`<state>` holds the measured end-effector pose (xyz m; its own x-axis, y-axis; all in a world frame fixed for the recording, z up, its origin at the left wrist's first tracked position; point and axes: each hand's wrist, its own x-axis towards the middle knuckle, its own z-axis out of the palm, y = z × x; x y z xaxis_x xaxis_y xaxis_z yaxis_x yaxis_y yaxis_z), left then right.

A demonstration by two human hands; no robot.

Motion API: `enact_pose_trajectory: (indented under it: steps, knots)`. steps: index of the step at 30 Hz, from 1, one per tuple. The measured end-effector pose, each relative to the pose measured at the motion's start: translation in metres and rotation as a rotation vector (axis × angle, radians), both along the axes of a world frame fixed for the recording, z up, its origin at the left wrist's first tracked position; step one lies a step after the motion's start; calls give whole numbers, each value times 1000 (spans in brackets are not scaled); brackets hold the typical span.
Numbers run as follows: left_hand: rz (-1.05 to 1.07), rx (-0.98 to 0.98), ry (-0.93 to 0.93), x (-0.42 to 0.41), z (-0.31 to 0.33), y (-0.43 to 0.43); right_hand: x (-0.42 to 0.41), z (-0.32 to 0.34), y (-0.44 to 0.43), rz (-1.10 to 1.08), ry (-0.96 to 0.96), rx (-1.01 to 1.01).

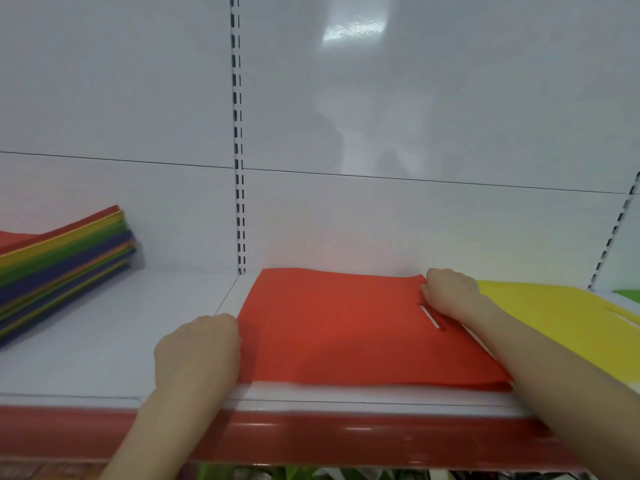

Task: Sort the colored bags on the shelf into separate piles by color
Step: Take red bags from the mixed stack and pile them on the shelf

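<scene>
A red bag (332, 327) lies flat on the white shelf (104, 341), in the middle. My left hand (199, 348) grips its left edge, fingers curled under. My right hand (452, 292) holds its far right corner, close to the slit handle. Right of it lies a yellow bag (561, 320), partly under my right forearm. A green bag's (628, 293) corner shows at the far right edge. A mixed stack of bags (65, 258) in red, yellow, green, blue and orange sits at the far left.
The shelf has a red front lip (311, 438) and a white back panel (381, 133) with a slotted upright (239, 168). Green items show below the shelf at the bottom edge.
</scene>
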<state>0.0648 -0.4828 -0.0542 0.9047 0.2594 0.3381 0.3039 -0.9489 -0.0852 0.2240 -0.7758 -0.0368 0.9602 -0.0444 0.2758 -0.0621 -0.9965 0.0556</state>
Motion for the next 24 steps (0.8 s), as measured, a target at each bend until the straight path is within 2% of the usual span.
enact_pose_trajectory:
  steps: [9,12,15,18,20,22,24]
  knots:
    - [7,54,32,2,-1,0,1,-2,-3,13,-19,-54]
    - [22,47,41,1,0,-3,0,3,-6,13,-34,44]
    - [32,10,34,-3,3,-6,-6,20,-11,19,-138,188]
    - [41,-65,-104,-7,6,-9,-21,40,-8,90,-263,274]
    - [-59,-102,-320,-10,7,-9,-33,50,3,155,-325,310]
    - [-169,-65,-438,-13,5,-7,-46,55,21,228,-360,337]
    - [-221,-32,-476,-21,6,-5,-60,55,42,305,-372,365]
